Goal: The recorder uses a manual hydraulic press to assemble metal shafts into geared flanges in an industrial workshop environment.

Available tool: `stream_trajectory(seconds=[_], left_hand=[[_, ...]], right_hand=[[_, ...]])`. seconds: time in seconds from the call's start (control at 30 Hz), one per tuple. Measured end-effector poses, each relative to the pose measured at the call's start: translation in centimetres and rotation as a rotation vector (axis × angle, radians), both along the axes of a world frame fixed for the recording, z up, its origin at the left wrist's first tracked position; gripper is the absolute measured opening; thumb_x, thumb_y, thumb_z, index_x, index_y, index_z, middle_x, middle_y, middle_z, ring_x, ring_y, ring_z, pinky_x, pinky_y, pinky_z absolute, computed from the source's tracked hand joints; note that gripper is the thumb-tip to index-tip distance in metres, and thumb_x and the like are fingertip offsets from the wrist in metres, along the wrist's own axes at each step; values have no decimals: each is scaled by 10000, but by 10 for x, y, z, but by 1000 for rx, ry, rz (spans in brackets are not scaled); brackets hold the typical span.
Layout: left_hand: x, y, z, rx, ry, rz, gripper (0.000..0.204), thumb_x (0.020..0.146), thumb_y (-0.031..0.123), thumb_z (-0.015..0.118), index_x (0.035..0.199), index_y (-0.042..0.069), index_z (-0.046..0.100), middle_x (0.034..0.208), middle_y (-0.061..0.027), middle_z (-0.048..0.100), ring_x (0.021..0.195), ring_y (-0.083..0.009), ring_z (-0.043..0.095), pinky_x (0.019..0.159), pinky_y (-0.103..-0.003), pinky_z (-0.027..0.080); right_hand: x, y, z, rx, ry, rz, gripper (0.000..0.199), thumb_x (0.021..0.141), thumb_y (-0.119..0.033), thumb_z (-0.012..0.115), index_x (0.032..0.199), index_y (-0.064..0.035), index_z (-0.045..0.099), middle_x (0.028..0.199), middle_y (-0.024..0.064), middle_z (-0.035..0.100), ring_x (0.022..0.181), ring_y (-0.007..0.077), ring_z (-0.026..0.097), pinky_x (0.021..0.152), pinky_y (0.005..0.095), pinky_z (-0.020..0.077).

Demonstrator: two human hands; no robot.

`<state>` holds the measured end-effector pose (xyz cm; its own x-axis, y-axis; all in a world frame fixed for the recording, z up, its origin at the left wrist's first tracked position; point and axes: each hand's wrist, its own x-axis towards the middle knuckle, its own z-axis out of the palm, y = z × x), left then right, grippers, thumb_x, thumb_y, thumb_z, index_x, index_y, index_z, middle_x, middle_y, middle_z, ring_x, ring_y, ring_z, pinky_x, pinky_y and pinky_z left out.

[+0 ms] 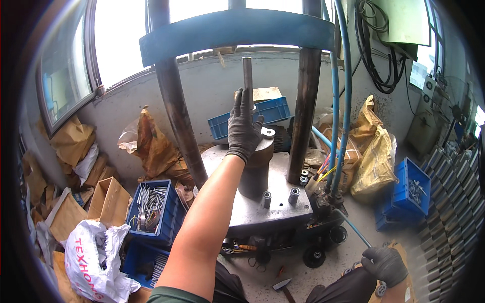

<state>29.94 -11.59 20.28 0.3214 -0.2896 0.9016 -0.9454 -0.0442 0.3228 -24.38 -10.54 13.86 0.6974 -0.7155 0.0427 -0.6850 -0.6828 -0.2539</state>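
Note:
My left hand [243, 126], in a dark grey glove, reaches up to an upright steel rod [247, 70]. Its fingers are stretched straight along the rod, with the thumb apart; the palm side is hidden. Under the hand stands a thick dark metal cylinder [254, 177] on the steel bed plate [288, 171] of a press. A small ring-shaped steel part [269, 133] lies on the cylinder's top, beside my wrist. Low at the right, my gloved right hand [385, 265] is closed round the end of a blue lever [353, 228] that slopes up toward the press.
A blue crossbeam [237, 34] spans two dark columns [305, 111]. Two short steel bushings [294, 195] stand on the plate's front. Blue crates [166, 235] of metal rods sit left, others [404, 189] right. Stacked metal bars [449, 202] line the right; a hammer [283, 285] lies below.

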Motion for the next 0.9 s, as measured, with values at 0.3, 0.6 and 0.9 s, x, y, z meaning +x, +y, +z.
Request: stream_trajectory(seconds=[0.3,0.6,0.9], left_hand=[[7,-8,-5,124,196,-136,956,927,-59,630,1685,185,102,1472,-205,460,1308,-352,576,1096,-427,536],[9,-8,-7,97,191,-116,984,927,-91,581,1688,305,99,1328,-182,519,1069,-290,659,926,-409,605],[12,-9,-6,102,264,-107,950,904,-62,589,1678,287,162,1356,-182,540,1062,-335,685,954,-436,594]], right_hand=[[0,-1,1,23,-10,10,307,831,-311,712,994,-61,785,926,160,765,840,348,749,780,416,597],[0,-1,-1,19,-24,-15,286,819,-296,714,981,-72,787,918,168,759,840,351,744,790,413,592],[0,-3,-7,-82,-17,36,133,798,-167,734,890,-76,764,846,163,737,805,362,727,765,429,578]])
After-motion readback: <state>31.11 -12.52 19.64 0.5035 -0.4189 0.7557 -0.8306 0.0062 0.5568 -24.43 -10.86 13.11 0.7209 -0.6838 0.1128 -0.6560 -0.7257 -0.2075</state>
